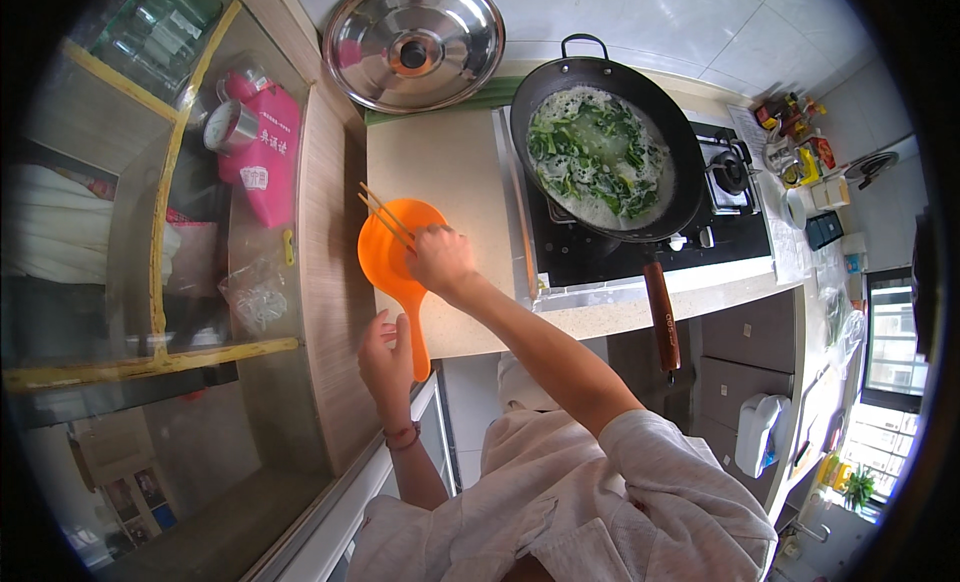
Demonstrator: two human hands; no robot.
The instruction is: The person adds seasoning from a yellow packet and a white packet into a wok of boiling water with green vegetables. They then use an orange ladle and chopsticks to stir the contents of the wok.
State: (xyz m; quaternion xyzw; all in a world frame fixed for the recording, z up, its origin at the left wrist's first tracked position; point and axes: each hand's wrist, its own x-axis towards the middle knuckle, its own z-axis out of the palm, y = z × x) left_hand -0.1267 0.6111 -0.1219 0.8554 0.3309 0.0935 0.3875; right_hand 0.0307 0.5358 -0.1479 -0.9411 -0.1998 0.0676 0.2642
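Note:
An orange plastic water scoop (374, 267) lies on the counter left of the stove, its handle pointing toward me. My right hand (443, 259) is closed around a pair of wooden chopsticks (385, 216) and reaches over the scoop's bowl. The chopsticks slant up to the left across the bowl; my fingers hide their other ends. Beside the scoop's handle is my left hand (386, 357), fingers loosely bent and apart, with nothing visible in it. A black wok (686, 152) on the stove holds leafy greens (590, 147) in foamy, bubbling liquid.
A steel lid (414, 42) leans against the back wall. Toward me juts the wok's wooden handle (661, 317), past the counter edge. At left stands a glass-fronted cabinet (165, 232) with a pink package inside. Bottles and packets (800, 147) crowd the right counter beyond a second burner (732, 170).

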